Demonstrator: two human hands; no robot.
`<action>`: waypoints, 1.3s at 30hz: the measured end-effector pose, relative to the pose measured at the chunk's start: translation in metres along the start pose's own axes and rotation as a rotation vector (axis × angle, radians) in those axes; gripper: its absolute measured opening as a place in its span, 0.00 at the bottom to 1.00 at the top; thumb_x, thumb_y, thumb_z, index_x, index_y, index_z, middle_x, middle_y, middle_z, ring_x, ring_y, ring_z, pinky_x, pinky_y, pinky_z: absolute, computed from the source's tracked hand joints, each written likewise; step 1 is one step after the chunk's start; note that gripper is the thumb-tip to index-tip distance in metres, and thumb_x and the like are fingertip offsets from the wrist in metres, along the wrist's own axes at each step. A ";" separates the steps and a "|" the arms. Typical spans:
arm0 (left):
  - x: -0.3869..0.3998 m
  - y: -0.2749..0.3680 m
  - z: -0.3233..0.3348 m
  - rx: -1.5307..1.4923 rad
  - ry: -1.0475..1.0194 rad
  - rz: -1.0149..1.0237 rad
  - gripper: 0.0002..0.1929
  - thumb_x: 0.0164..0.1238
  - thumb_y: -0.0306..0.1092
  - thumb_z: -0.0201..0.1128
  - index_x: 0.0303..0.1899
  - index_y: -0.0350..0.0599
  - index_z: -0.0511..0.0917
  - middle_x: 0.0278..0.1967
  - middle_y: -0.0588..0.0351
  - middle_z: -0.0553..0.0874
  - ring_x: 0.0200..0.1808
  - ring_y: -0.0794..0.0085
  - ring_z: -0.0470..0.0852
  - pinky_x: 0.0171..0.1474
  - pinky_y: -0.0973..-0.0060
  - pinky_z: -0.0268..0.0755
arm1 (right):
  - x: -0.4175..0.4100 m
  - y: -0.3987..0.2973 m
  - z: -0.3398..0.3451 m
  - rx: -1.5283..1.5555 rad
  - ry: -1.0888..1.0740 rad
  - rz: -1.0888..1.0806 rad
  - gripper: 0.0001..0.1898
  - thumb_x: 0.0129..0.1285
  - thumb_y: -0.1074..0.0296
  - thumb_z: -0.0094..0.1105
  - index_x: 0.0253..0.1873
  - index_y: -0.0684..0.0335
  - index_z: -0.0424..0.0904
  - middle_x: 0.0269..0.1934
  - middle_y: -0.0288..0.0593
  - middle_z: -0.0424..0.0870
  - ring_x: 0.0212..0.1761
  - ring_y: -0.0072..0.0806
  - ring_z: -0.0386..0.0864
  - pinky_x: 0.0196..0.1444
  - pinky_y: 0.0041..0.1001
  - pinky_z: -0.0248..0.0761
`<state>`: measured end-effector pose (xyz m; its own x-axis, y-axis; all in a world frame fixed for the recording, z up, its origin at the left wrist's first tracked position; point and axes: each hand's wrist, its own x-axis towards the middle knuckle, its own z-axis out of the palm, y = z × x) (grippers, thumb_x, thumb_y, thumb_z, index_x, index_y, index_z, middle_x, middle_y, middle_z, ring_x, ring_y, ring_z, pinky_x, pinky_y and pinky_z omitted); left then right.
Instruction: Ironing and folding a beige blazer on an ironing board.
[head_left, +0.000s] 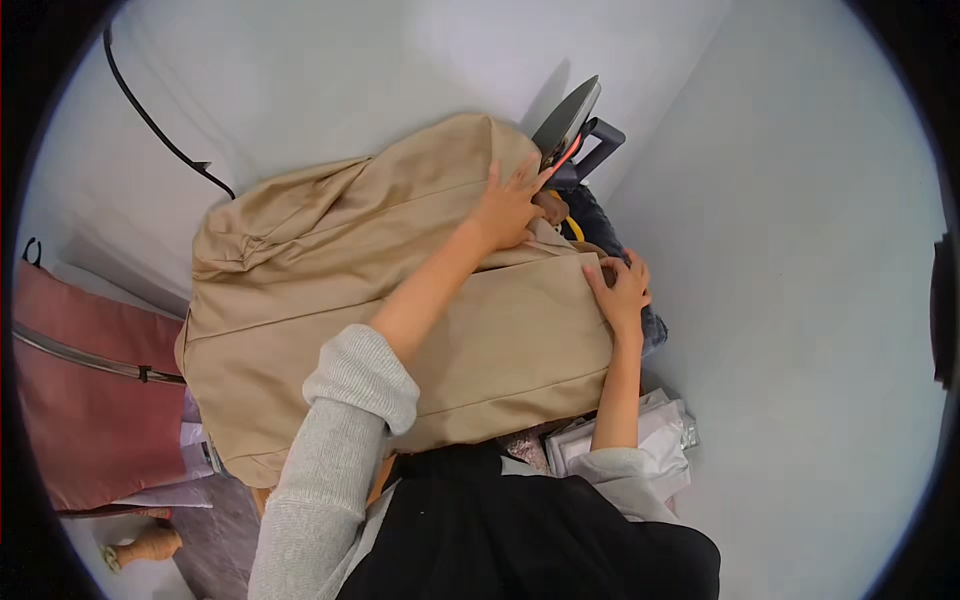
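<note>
A beige garment (360, 300) with long seams and soft creases lies spread before me and covers most of the surface beneath it. My left hand (514, 206) rests palm down near its upper right end, fingers apart on the cloth. At the right edge, my right hand (624, 292) has its thumb on the cloth and its fingers curled round the border. Just beyond my left fingertips a clothes iron (592, 146) stands on its heel, its metal soleplate tilted up. Dark blue padded-looking fabric (652, 330) shows from under the garment.
White plastic packets (652, 431) lie below my right forearm. A red garment (97, 382) hangs at the left by a metal rail (90, 356). A black cable (150, 120) runs down the wall (300, 75). A yellow strip (574, 229) shows beside the iron.
</note>
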<state>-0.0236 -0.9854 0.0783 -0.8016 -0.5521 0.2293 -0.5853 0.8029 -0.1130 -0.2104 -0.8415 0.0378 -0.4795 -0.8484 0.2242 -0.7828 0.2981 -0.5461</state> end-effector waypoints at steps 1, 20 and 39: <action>0.003 -0.002 -0.001 0.026 -0.032 0.007 0.23 0.45 0.50 0.72 0.47 0.66 0.82 0.73 0.61 0.50 0.75 0.57 0.36 0.64 0.32 0.39 | 0.001 -0.003 -0.001 0.002 0.008 -0.014 0.18 0.52 0.50 0.66 0.41 0.57 0.82 0.64 0.45 0.66 0.70 0.40 0.54 0.64 0.53 0.41; -0.025 -0.030 0.000 -0.109 0.640 -0.120 0.13 0.43 0.40 0.70 0.35 0.62 0.82 0.68 0.68 0.66 0.72 0.65 0.54 0.60 0.44 0.42 | 0.101 -0.023 0.041 0.100 -0.269 0.010 0.26 0.62 0.35 0.44 0.42 0.49 0.86 0.66 0.42 0.66 0.69 0.42 0.55 0.58 0.62 0.46; -0.045 -0.102 -0.003 0.225 0.286 -0.557 0.26 0.46 0.52 0.71 0.47 0.58 0.73 0.73 0.65 0.51 0.74 0.64 0.46 0.60 0.37 0.47 | 0.077 -0.030 0.031 -0.102 -0.129 0.085 0.19 0.40 0.47 0.74 0.23 0.57 0.82 0.56 0.35 0.74 0.63 0.36 0.63 0.57 0.61 0.48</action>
<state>0.0729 -1.0417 0.0826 -0.3258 -0.7649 0.5558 -0.9389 0.3308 -0.0951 -0.2121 -0.9295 0.0467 -0.4956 -0.8656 0.0716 -0.7812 0.4082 -0.4723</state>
